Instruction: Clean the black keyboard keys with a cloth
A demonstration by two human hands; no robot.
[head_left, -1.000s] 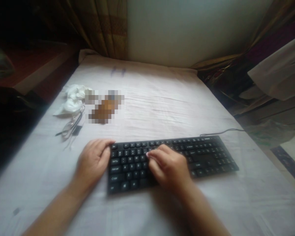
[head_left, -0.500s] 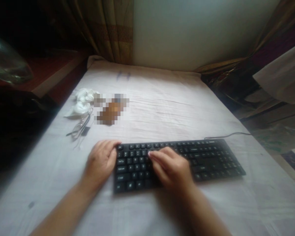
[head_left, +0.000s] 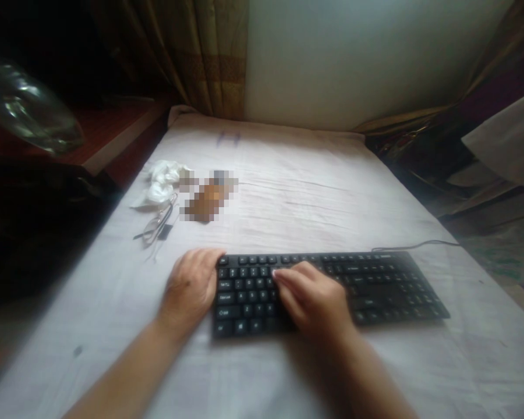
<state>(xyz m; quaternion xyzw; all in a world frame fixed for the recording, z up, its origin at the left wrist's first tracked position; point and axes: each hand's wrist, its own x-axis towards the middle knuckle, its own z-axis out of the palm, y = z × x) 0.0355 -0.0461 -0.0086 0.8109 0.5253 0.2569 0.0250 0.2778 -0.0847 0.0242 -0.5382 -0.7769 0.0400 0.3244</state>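
Observation:
A black computer keyboard (head_left: 253, 311) lies on a pale cloth, its long side across my view. My left hand (head_left: 190, 285) grips its left end, fingers curled at the top left corner and thumb along the side edge. Over the left-middle keys is my right hand (head_left: 317, 294), its fingertips pinched together on the number row. A small whitish spot shows at those fingertips; whether it is a nail or a small piece of something I cannot make out. The right hand covers several keys in the middle.
Beyond my left hand lie a crumpled white bundle (head_left: 161, 180), eyeglasses (head_left: 157, 224) and a pixelated brown item (head_left: 207, 201). The keyboard cable (head_left: 419, 244) runs off right. A clear bottle-like object (head_left: 30, 110) is at the left by a reddish wooden surface (head_left: 126, 125).
The whole view has shifted slightly, so everything sits a little further right. Both hands keep nearly the same places on the keyboard.

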